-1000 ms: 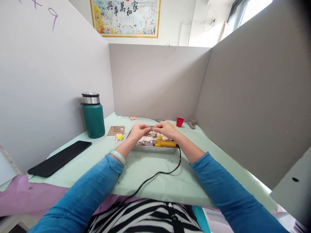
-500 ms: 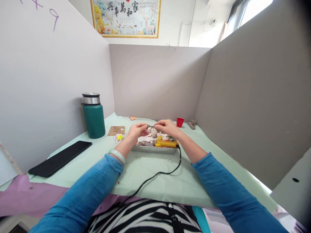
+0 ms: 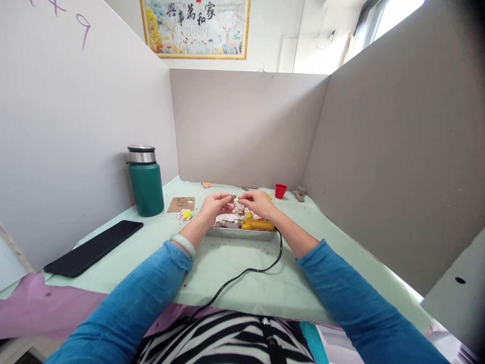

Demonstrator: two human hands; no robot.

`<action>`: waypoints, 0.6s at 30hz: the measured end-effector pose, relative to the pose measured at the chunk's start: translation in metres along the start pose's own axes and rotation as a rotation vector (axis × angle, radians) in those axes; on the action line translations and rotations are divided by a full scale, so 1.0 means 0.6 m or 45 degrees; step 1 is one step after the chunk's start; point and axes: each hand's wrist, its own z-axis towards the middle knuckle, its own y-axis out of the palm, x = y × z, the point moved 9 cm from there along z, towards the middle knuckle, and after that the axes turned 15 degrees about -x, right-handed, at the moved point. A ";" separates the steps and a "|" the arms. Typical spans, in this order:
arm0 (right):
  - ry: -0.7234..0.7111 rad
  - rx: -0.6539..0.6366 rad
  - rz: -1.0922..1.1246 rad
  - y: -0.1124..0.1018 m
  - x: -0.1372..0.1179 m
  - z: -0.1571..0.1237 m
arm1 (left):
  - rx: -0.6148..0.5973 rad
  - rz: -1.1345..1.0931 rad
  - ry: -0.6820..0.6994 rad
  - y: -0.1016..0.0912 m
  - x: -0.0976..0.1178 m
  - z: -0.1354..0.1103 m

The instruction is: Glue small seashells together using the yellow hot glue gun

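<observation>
Two blue sleeves reach forward from a striped top at the near edge of the table (image 3: 235,283), which is covered in pale green. A black cord (image 3: 242,273) runs from the lap across the cover to a yellow glue gun (image 3: 257,224) lying in the near right part of a shallow metal tray (image 3: 242,233). The tray holds a heap of small shells (image 3: 231,217), white, pink and speckled brown, some flat and fan-shaped, others rounded.

Above the tray's far part the left hand (image 3: 214,206) and the right hand (image 3: 257,202) meet, fingertips pinched together on a tiny dark piece (image 3: 234,197); it is too small to tell what it is. A pale bangle (image 3: 182,243) sits on the left wrist.

Left of the tray lie a shell flower (image 3: 185,214) with a yellow middle and a brown card (image 3: 181,203). Nearer on the left is a black phone (image 3: 94,247), and behind it a green flask (image 3: 145,181) with a steel lid. A red cup (image 3: 281,191) stands beyond the tray on the right.
</observation>
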 end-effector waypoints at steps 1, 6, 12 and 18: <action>0.002 0.005 0.004 -0.001 0.000 -0.001 | -0.008 0.016 -0.003 0.001 0.000 0.000; 0.037 0.026 -0.008 -0.004 0.005 -0.001 | -0.031 0.078 -0.031 0.003 -0.003 0.001; 0.068 0.031 -0.058 -0.006 0.006 -0.003 | -0.009 0.098 -0.029 0.009 0.007 -0.007; 0.026 0.069 -0.171 -0.008 -0.003 -0.004 | -0.092 0.108 -0.060 0.014 -0.001 -0.001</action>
